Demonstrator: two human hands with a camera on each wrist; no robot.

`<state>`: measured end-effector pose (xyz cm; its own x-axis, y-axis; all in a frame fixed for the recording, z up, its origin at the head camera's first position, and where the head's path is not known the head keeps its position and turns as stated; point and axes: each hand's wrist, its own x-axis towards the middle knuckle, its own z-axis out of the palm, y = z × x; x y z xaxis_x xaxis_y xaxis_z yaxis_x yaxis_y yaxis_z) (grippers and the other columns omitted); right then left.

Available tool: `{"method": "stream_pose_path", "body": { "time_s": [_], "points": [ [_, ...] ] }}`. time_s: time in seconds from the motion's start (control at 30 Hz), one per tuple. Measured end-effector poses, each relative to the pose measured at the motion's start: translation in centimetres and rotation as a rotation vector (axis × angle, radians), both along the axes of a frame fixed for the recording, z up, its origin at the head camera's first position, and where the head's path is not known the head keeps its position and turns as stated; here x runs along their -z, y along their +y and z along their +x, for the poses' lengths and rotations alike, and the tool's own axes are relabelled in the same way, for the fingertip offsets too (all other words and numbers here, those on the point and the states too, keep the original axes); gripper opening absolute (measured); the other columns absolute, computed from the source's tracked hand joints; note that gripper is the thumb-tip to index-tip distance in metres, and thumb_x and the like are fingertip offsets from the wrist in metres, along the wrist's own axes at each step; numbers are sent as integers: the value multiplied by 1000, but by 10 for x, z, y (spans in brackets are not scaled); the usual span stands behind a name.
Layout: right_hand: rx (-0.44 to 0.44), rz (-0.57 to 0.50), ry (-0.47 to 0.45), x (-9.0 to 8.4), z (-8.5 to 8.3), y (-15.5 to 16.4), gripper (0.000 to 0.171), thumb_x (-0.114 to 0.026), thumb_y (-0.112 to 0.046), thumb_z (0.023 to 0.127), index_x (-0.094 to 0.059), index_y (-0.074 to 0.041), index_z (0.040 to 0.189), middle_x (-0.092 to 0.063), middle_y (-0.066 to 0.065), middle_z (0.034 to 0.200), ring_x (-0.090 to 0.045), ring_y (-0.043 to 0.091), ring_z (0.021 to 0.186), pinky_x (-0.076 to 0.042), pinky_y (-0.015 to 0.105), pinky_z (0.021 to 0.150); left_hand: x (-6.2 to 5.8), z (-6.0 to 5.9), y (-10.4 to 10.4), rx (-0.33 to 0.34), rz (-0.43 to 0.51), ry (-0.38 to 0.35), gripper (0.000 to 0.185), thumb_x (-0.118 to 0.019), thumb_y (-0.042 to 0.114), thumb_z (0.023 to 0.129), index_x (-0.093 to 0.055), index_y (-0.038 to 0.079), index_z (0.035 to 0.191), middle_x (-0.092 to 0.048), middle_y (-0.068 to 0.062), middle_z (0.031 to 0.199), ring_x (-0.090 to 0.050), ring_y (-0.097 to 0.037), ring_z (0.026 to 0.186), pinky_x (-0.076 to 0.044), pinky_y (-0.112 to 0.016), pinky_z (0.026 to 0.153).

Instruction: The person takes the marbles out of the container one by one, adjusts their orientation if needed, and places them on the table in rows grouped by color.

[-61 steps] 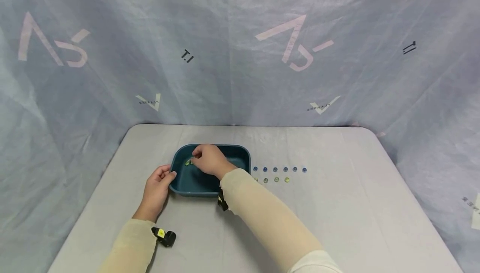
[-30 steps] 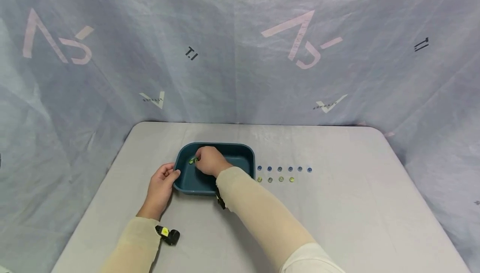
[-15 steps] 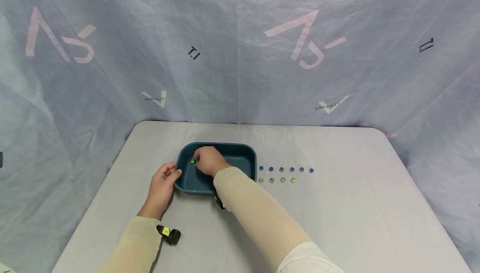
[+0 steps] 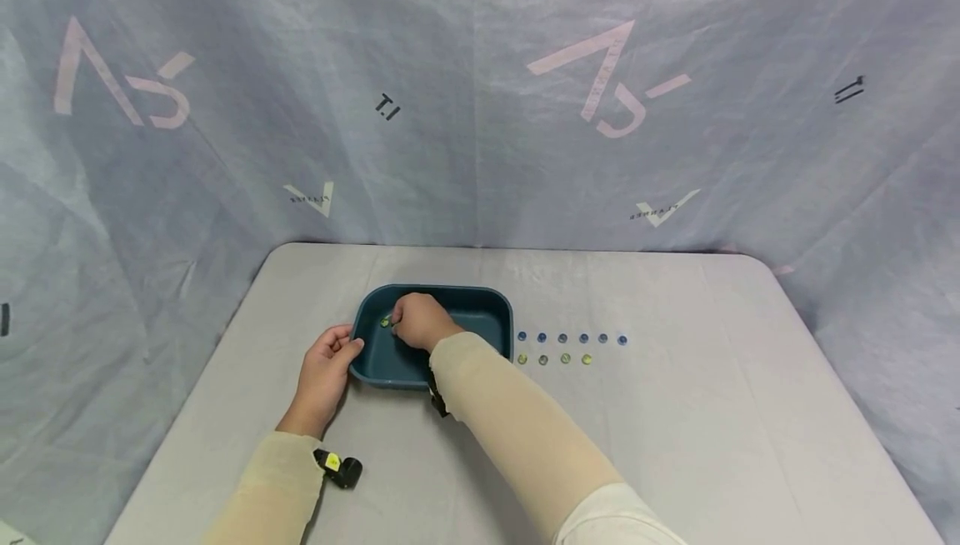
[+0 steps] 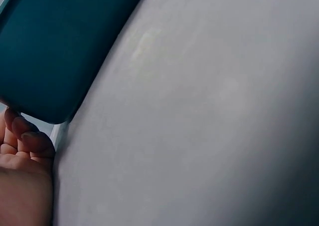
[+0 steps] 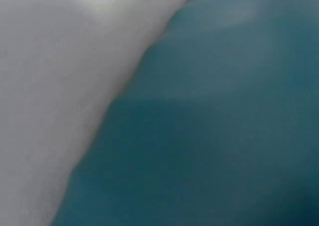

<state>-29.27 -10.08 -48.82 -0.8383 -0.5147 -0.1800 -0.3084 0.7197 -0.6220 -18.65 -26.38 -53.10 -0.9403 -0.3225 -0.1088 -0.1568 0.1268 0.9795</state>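
While reaching into the dark teal plastic tub (image 4: 487, 312) on the grey table (image 4: 675, 428): right hand (image 4: 417, 322), fingers curled, pinching at a green glass pebble (image 4: 386, 322) near the tub's left wall. Left hand (image 4: 324, 370) gripping the tub's left rim. Beside the tub's right wall, a blue pebble row (image 4: 572, 338) above a green pebble row (image 4: 553, 359).

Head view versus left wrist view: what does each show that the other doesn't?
Only the head view shows the right hand reaching into the tub beside small green glass beads, plus a row of blue beads and a row of green beads lying on the table. Only the left wrist view shows the left hand's curled fingertips close up. Both show the dark teal plastic tub, the left hand at its corner, and the grey table.
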Motion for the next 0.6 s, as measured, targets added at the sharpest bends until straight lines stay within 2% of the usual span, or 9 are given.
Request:
{"method": "stream_pose_path", "body": {
  "time_s": [0.17,0.37,0.6],
  "points": [
    [-8,-12,-24,-5,2,2,15,-75,-16,95,-70,-15,82,-64,-6,80,-57,12,71,-47,27,66,0,0,0,0,-9,5,35,-63,20,103,-60,-1,132,-64,-17,114,-59,-13,94,-50,-22,78],
    [-17,-28,-26,-16,6,6,13,-74,-17,97,-71,-13,85,-64,-6,80,-57,13,71,-47,27,65,0,-1,1,-2,-22,15,34,-63,20,103,-61,-1,130,-65,-16,112,-60,-13,93,-50,-22,77],
    [-9,-87,-72,-32,20,15,12,-74,-18,97,-70,-16,86,-66,-4,76,-61,12,67,-49,27,63,-2,1,0,2,-25,2,36,-64,23,103,-61,0,130,-66,-15,113,-61,-13,93,-50,-21,77]
  ]
}}
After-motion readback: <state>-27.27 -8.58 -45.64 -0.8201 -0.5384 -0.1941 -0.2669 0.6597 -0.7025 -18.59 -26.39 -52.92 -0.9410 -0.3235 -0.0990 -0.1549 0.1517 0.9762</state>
